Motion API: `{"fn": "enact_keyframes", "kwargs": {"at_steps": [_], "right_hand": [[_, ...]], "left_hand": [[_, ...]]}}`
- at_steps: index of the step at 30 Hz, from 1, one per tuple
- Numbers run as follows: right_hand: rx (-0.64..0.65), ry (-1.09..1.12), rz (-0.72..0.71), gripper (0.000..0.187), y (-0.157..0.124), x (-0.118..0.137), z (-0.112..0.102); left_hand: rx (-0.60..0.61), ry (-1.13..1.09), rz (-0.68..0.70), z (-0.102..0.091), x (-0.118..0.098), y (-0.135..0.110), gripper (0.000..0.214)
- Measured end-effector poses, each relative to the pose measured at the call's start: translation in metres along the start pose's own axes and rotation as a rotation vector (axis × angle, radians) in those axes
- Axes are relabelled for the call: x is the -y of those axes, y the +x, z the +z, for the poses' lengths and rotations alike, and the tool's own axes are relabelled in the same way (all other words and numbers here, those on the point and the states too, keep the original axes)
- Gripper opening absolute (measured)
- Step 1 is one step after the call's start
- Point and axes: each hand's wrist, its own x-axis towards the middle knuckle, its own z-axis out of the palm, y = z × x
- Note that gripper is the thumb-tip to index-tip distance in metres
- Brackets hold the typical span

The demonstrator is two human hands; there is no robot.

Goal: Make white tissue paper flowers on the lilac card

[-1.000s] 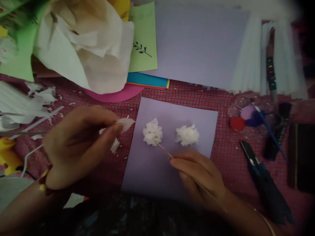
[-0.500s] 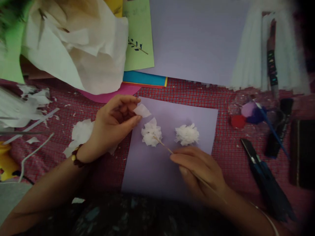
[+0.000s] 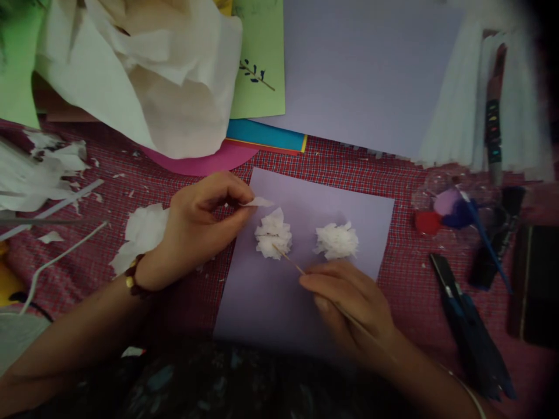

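Note:
Between thumb and forefinger, my left hand [image 3: 205, 230] pinches a small white tissue paper piece [image 3: 261, 202], held just above the left paper flower. That white tissue paper flower [image 3: 273, 233] lies on a sheet of purple paper [image 3: 257, 308]. A second ruffled paper flower [image 3: 337, 240] sits to its right on the same sheet. My right hand [image 3: 349, 311] is closed around a thin wooden stick [image 3: 290, 261], whose tip touches the lower part of the left flower. The stick's other end runs back under my fingers.
A palette [image 3: 425, 223] with red, pink and blue paint stands at the right, with a blue brush [image 3: 484, 238] across it. Below lies a utility knife [image 3: 465, 320]. Crumpled white paper [image 3: 187, 75] and a green card [image 3: 262, 58] fill the back; torn tissue [image 3: 144, 233] lies left.
The tissue piece in my left hand has turned from its broad face to nearly edge-on. The stick's tip has shifted slightly lower on the left flower. The whole view has moved a little.

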Motion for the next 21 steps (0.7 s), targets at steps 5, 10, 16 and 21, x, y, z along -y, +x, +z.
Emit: {"fn": "enact_keyframes", "kwargs": {"at_steps": [5,10,16,21], "right_hand": [[-0.011,-0.008,-0.006,0.023,0.001,-0.001,0.001],[-0.03,-0.004,-0.006,0.023,0.001,-0.002,0.003],[-0.041,0.023,-0.009,0.027,0.0,-0.001,0.0],[-0.109,0.117,0.035,0.036,-0.001,0.003,-0.012]], "left_hand": [[-0.043,0.38,0.293,-0.008,-0.008,-0.011,0.016],[0.202,0.396,0.553,0.0,0.001,-0.027,0.017],[0.288,0.393,0.54,0.009,0.006,-0.031,0.019],[0.292,0.414,0.556,0.008,0.006,-0.03,0.021]]}}
